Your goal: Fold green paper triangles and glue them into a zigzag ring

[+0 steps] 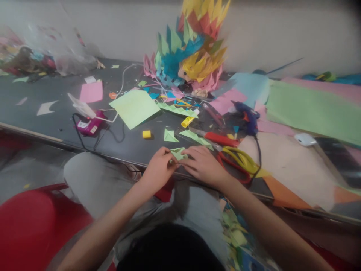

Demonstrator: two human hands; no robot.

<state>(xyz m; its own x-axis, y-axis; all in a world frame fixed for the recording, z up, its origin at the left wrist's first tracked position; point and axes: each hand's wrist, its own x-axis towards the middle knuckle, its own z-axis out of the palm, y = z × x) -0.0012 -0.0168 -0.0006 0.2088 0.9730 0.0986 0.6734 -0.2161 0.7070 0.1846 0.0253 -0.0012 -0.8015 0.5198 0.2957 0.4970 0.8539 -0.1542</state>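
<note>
Landmark: the square green sheet (135,109), flat on the table (118,140).

- Left of the sheet: the purple socket block (89,123) has a white plug and loose cables. A cable snagged by a sleeve or forearm could drag the block or nearby paper.
- In front of the sheet, slightly right: the yellow cap (146,134) lies apart from any tube. Risk: a knock could roll it off the near edge.
- Front right of the sheet, at the table edge: the left hand (159,169) has thumb and fingertips together, clamped on the left side of the folded green paper (178,153).
- The right hand (204,165) closes its fingertips on the right side of the same paper. Uneven pressure or a slipped pinch could skew a crease, tear a corner or drop the piece over the edge.
- Right of the sheet: the yellow tube (187,121) appears uncapped; if it holds glue, contact could soil the paper or dry out the tube.
- Farther right of the sheet: the red-handled tool (221,139) and yellow-handled scissors (242,159) lie close beyond the right hand. A careless sideways reach could meet a blade.
- Beyond these, the glue gun (249,117) trails its cord; if hot, its nozzle could burn skin or mark paper.
</note>
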